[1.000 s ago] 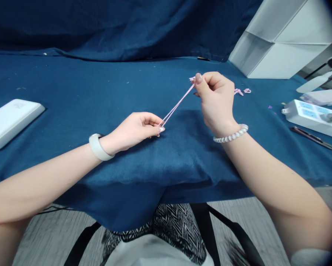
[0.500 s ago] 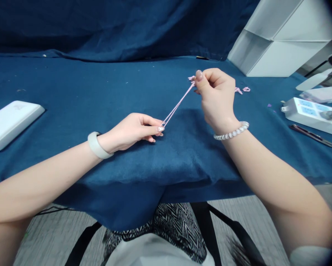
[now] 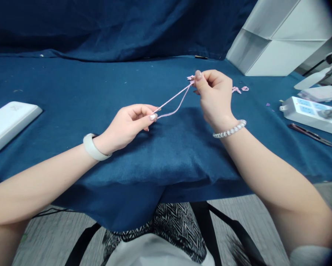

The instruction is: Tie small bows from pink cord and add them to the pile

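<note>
A thin pink cord [image 3: 173, 98] stretches between my two hands above the blue cloth. My left hand [image 3: 129, 123] pinches its lower end between thumb and fingers. Higher up and to the right, my right hand [image 3: 216, 94] pinches the other end between thumb and forefinger. One strand runs straight, while the other sags in a curve beneath it. Small pink loops [image 3: 190, 78] show at the fingertips of my right hand; whether they join the cord is unclear. More pink pieces [image 3: 245, 88] lie on the cloth just right of that hand.
A white box-shaped device [image 3: 13, 123] lies at the left. On the right are a white power strip [image 3: 312, 112], dark small snips [image 3: 311, 135] and a clear-lidded case [image 3: 321, 93]. White storage boxes [image 3: 285, 55] stand at the back right. The cloth's front edge hangs over my lap.
My left hand has moved left and slightly up. The two strands, both taut before, have spread apart, and one now hangs slack. My right hand has barely moved.
</note>
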Motion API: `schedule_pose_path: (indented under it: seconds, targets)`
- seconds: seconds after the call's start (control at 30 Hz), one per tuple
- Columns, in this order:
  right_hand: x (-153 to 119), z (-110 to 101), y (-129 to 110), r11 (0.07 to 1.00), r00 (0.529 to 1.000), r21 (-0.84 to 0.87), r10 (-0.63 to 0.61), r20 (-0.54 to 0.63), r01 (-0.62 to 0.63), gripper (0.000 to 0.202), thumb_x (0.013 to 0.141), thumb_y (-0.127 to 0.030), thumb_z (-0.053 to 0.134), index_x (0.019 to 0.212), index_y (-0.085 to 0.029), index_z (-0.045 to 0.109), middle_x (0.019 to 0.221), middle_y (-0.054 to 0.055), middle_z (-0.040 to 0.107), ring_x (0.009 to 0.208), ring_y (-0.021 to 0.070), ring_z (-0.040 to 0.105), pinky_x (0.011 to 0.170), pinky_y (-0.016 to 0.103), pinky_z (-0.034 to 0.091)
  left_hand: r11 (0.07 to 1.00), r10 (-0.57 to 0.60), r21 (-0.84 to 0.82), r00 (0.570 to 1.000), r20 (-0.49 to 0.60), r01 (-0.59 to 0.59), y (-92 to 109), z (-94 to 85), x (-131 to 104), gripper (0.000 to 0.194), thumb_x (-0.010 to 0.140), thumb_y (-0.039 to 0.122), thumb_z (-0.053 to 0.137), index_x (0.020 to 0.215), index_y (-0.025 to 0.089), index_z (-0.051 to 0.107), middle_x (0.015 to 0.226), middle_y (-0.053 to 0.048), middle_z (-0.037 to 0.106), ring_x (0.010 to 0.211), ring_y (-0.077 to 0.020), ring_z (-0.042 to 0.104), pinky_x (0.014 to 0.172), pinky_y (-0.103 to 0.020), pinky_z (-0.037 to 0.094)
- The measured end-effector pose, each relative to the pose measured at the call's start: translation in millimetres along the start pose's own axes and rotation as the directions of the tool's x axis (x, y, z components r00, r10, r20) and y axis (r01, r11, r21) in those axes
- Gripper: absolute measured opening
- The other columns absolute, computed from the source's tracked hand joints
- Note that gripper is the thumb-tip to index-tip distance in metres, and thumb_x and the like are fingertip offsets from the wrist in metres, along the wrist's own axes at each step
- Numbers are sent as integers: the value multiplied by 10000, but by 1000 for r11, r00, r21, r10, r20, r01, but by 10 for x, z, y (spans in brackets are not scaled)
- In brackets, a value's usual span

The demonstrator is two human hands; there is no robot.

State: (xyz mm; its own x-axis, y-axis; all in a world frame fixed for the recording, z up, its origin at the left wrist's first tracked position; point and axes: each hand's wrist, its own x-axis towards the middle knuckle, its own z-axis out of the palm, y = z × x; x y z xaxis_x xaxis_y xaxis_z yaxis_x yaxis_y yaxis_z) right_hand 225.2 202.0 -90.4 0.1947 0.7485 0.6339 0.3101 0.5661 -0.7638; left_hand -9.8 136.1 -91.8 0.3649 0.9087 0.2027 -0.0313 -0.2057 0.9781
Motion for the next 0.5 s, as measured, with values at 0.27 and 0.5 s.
schedule_pose_path:
  seconds: [0.27, 0.5]
  targets:
    - [17, 19, 68, 1000, 1000, -11, -1, -27, 0, 347, 822, -528, 685, 690, -210, 633, 699, 40, 623, 657, 153, 517, 654, 341, 438, 996, -29, -75, 985, 168, 42, 41, -3, -18, 307, 805, 435, 729, 737, 145, 655, 1033, -88, 659, 934, -164, 590, 781, -251, 487]
    - [81, -14, 114, 1000, 998, -2, -8, -66, 8, 390, 796, -549, 694, 673, -188, 613, 669, 46, 599, 631, 141, 498, 644, 329, 417, 986, -161, -27, 981, 108, 165, 9, -7, 15, 262, 828, 382, 682, 744, 138, 638, 961, -77, 677, 895, -160, 621, 778, -255, 493]
